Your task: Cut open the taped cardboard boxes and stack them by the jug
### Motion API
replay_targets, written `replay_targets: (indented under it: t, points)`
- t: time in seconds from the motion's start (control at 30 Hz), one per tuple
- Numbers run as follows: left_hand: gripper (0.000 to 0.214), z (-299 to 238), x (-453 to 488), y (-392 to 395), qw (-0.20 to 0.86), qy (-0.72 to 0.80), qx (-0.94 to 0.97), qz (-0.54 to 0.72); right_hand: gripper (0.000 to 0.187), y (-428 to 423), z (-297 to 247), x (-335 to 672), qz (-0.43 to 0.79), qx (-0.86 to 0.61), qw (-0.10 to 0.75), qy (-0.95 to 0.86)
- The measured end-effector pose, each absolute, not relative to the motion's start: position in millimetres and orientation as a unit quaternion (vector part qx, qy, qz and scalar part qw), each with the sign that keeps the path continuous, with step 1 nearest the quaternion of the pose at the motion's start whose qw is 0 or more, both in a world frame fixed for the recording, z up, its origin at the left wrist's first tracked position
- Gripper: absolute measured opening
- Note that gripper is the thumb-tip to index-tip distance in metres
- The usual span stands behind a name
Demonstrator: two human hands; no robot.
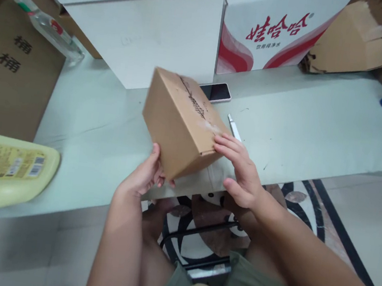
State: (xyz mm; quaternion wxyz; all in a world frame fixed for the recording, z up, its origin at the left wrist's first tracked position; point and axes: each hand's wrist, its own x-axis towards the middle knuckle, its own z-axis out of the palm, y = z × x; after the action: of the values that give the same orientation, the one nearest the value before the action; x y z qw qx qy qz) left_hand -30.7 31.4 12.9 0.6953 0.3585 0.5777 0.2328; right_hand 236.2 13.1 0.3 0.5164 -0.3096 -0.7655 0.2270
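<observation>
A small brown cardboard box (180,118) is held tilted just above the near edge of the pale table (101,131). My left hand (144,174) grips its lower near corner from underneath, thumb up along the side. My right hand (240,170) presses its fingers flat against the box's right end flap, thumb free below. The top of the box bears a dark scrawl and a scuffed, torn patch.
A phone (216,92) and a white pen-like tool (234,128) lie behind the box. A red-and-white printed carton (272,32), a white box (139,28), a plastic bottle (44,25), brown cartons (11,67) and a yellow jug (0,169) ring the table.
</observation>
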Motion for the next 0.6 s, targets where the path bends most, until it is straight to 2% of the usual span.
replay_targets:
  t: [0.07, 0.13, 0.23, 0.33, 0.4, 0.5, 0.6]
  points:
    - [0.084, 11.4, -36.8, 29.5, 0.674, 0.601, 0.386, 0.190, 0.055, 11.7, 2.5, 236.4, 0.212, -0.309, 0.517, -0.770]
    - [0.070, 8.5, -44.6, 30.0, 0.612, 0.644, 0.400, 0.226, 0.053, 9.4, 5.0, 235.1, 0.193, -0.309, 0.504, -0.783]
    - [0.053, 2.9, -55.4, 33.9, 0.475, 0.690, 0.374, 0.397, 0.053, 2.3, 8.3, 227.1, 0.179, -0.288, 0.477, -0.811]
    - [0.063, -0.4, -59.6, 37.6, 0.366, 0.598, 0.393, 0.595, 0.048, -8.9, 9.7, 213.6, 0.165, -0.247, 0.455, -0.839]
    - [0.066, -0.9, -58.5, 38.8, 0.296, 0.501, 0.463, 0.668, 0.042, -16.2, 9.3, 205.3, 0.154, -0.234, 0.448, -0.849]
    - [0.061, -1.7, -54.8, 41.1, 0.231, 0.452, 0.571, 0.645, 0.040, -21.4, 7.9, 198.9, 0.171, -0.235, 0.452, -0.843]
    - [0.063, -4.5, -52.4, 44.6, 0.255, 0.478, 0.588, 0.601, 0.043, -17.8, 7.5, 197.7, 0.184, -0.235, 0.455, -0.839]
